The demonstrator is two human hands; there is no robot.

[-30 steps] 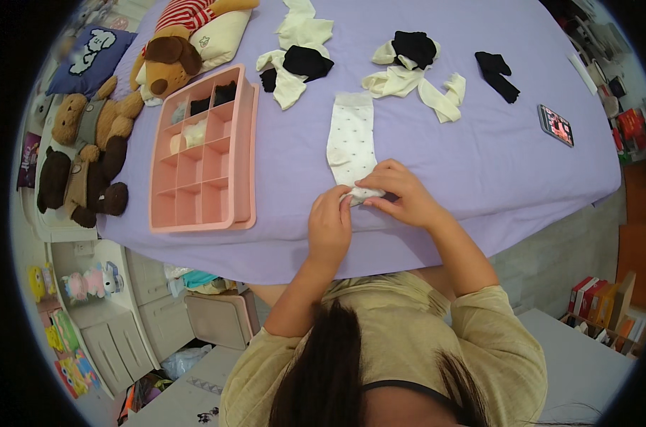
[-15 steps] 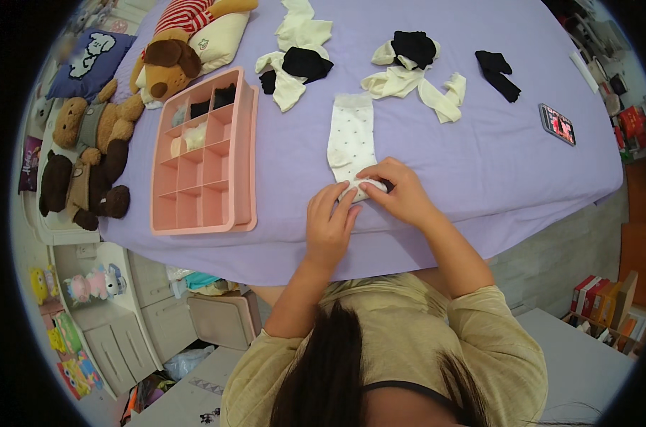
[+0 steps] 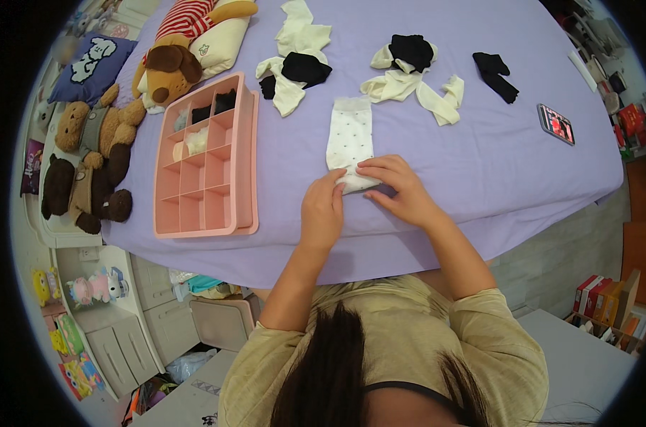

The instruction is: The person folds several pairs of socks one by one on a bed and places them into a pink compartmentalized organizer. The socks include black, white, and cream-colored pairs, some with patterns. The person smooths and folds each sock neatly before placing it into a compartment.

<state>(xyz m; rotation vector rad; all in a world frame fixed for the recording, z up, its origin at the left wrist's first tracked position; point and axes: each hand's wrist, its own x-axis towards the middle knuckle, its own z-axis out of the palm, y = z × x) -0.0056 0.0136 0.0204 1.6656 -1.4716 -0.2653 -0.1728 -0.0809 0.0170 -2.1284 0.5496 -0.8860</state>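
Dotted sock: the white dotted sock (image 3: 350,132) lies flat on the purple-sheeted bed (image 3: 294,164), just inside its near edge and right of the pink divided box (image 3: 244,178); its cuff points toward the far edge, its lower end toward the person.
Left hand: the left hand (image 3: 321,212) has its fingertips at the sock's left side, near the lower end; whether they pinch the fabric or only press it, I cannot tell.
Right hand: the right hand (image 3: 403,191) lays its fingers over the lower right part, thumb apart from them by the corner, so it does not look clamped.
Lower end: partly covered by fingers; any fold here could spring open or go crooked if one hand lets go first or the two press unevenly.
Upper half: no hand holds it, so a tug from below could drag or wrinkle it.
Near edge: the sheet drapes over it close to the hands; pulling toward the body could rumple the sheet and skew the sock.
Loose piles: the left black-and-cream pile (image 3: 306,69) and middle black-and-cream pile (image 3: 411,53) lie beyond the cuff; their tangled pieces could be mismatched if grabbed together.
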